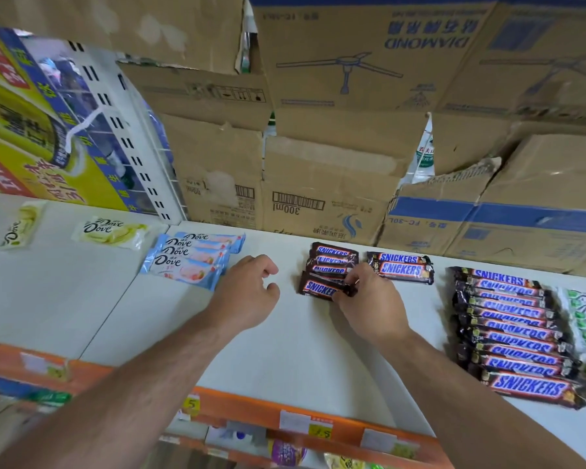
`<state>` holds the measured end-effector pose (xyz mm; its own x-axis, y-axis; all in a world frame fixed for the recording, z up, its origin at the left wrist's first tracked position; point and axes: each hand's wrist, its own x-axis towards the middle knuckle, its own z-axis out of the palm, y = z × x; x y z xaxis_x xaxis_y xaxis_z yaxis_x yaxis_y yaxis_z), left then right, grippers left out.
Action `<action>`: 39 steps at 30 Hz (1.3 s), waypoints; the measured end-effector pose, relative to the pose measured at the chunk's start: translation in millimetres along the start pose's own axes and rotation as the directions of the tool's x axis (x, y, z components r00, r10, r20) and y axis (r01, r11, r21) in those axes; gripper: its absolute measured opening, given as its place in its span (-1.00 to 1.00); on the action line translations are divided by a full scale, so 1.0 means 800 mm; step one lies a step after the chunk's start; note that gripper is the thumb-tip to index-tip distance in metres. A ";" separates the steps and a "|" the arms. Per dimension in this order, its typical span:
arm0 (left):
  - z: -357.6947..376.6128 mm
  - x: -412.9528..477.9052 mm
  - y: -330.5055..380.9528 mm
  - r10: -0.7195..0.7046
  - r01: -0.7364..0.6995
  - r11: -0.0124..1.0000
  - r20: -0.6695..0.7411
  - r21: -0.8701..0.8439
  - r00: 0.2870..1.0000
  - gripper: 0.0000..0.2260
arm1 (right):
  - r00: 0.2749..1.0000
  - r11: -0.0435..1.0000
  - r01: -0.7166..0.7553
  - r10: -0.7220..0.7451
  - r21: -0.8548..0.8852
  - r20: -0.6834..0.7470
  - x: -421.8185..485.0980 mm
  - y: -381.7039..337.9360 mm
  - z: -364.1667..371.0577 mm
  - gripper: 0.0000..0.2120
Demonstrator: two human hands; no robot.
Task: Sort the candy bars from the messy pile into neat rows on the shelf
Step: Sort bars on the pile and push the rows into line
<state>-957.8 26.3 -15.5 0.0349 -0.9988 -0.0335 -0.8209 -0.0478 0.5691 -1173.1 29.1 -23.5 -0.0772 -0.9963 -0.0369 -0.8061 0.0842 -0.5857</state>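
While the white shelf point(285, 350) carries everything, Dove stack point(190, 262): blue wrappers, overlapping, left.
Left hand point(247, 292): loosely curled, holding nothing, beside the Dove stack.
Right hand point(369, 299): fingertips pinching the nearest Snickers bar point(317, 288) of a short row.
Long Snickers row point(515, 335): neat, right.

Bare hands point(247, 292) and forearms point(142, 377) (lightly haired)

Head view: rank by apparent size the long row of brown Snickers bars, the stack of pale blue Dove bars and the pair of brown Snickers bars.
1. long row of brown Snickers bars
2. stack of pale blue Dove bars
3. pair of brown Snickers bars
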 end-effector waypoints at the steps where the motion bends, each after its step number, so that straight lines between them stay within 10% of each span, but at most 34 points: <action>1: 0.000 -0.001 0.000 0.004 -0.004 1.000 0.000 0.010 1.000 -0.79 | 1.000 1.000 -0.007 0.007 0.000 0.001 0.000 -0.001 0.000 -0.80; 9: 0.001 -0.022 0.010 0.098 -0.096 0.965 0.006 0.243 0.995 -0.69 | 0.970 0.960 0.207 -0.227 -0.186 -0.091 -0.017 -0.015 -0.002 -0.83; 16: -0.003 -0.072 0.002 0.102 -0.087 0.920 -0.019 0.383 0.995 -0.57 | 0.808 0.757 0.589 -0.547 -0.283 0.220 -0.043 -0.037 0.024 -0.73; 39: -0.208 -0.185 -0.264 -0.098 0.146 0.950 -0.182 0.276 0.978 -0.43 | 0.761 0.770 0.619 -0.540 -0.153 0.360 -0.153 -0.336 0.189 -0.42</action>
<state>-694.6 183.0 6.3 0.2181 -0.9740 0.0613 -0.9319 -0.1892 0.3094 -858.0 126.1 16.3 0.5877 -0.8091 -0.0037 -0.7587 -0.5495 -0.3500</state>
